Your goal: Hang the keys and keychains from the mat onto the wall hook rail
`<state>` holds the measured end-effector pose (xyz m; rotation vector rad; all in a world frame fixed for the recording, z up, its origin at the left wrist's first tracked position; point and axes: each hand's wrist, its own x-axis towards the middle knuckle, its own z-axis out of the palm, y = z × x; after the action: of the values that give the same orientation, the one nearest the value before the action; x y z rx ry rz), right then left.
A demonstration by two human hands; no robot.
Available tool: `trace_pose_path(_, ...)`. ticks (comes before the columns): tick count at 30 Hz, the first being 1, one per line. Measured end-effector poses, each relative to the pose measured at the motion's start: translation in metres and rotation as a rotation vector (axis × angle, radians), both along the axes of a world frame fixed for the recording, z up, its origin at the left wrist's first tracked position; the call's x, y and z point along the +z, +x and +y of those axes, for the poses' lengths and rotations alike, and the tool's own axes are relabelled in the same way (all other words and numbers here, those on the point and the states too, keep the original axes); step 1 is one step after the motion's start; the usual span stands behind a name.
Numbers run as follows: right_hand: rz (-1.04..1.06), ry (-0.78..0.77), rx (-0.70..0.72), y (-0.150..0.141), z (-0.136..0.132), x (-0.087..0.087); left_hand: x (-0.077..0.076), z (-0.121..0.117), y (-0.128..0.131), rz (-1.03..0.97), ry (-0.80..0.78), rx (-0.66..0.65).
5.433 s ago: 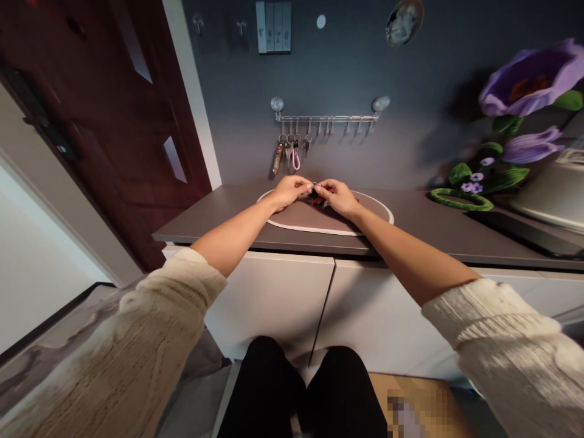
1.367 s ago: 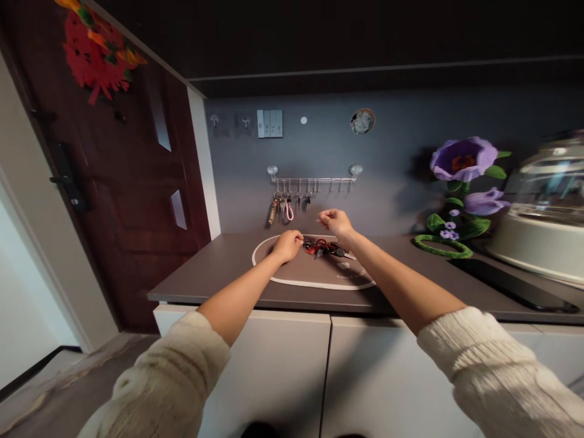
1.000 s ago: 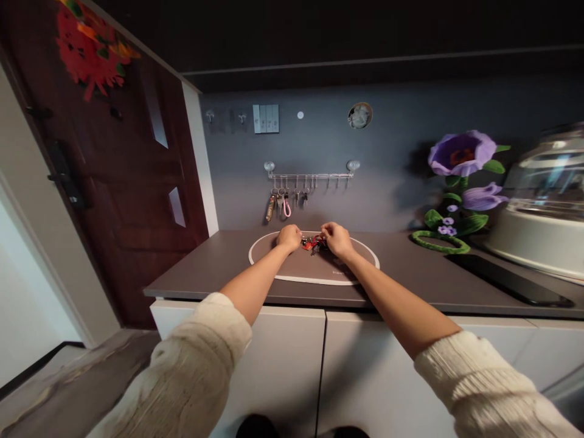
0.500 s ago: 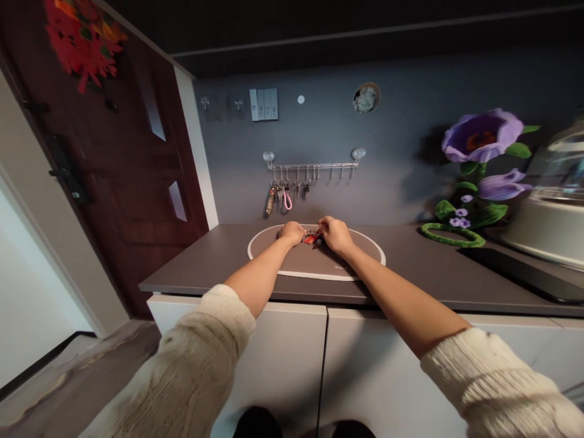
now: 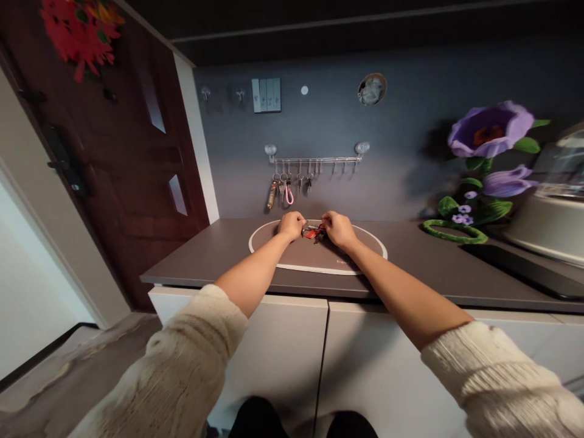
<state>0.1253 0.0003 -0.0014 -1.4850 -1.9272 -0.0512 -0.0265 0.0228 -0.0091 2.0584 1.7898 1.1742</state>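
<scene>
A small bunch of keys (image 5: 319, 237) with a red tag (image 5: 312, 233) is between my hands, low over the oval brown mat (image 5: 314, 260) with its pale rim. My left hand (image 5: 291, 225) is closed in a pinch at the left end of the bunch, where a dark metal piece shows under the fingertips. From the right, my right hand (image 5: 339, 229) pinches the other side of the bunch. Its fingers partly hide the keys, and I cannot make out exactly which parts each hand grips.
A clear hook rail (image 5: 314, 160) on the wall carries several hanging keys and a pink loop (image 5: 289, 194). Purple artificial flowers (image 5: 493, 131), a black flat slab (image 5: 520, 271) and a domed appliance (image 5: 547, 219) stand right. White cupboard doors (image 5: 274, 340) lie below the counter.
My left hand has lifted slightly, its fingers curling up at the keys. The right hand stays at the bunch. The whole view has shifted a little.
</scene>
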Motion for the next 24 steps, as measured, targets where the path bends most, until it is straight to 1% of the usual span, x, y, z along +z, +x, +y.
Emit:
trace_pose_path(6,0.016,0.002,0.001,0.0,-0.001,0.001,0.006,-0.002,-0.004,-0.039,0.113,-0.038)
trace_pose_path(11,0.038,0.016,0.001,0.001,-0.001,0.002,0.012,-0.004,-0.004,-0.187,0.172,-0.087)
trace_pose_path(18,0.148,0.065,0.075,0.0,-0.003,0.003,0.02,-0.011,0.003,-0.504,0.094,-0.224)
trace_pose_path(21,0.224,0.094,0.129,-0.002,-0.006,0.006,0.022,-0.015,0.005,-0.624,0.033,-0.287)
trace_pose_path(24,0.297,0.105,0.209,-0.004,-0.011,0.009,0.022,-0.017,0.006,-0.693,-0.016,-0.335)
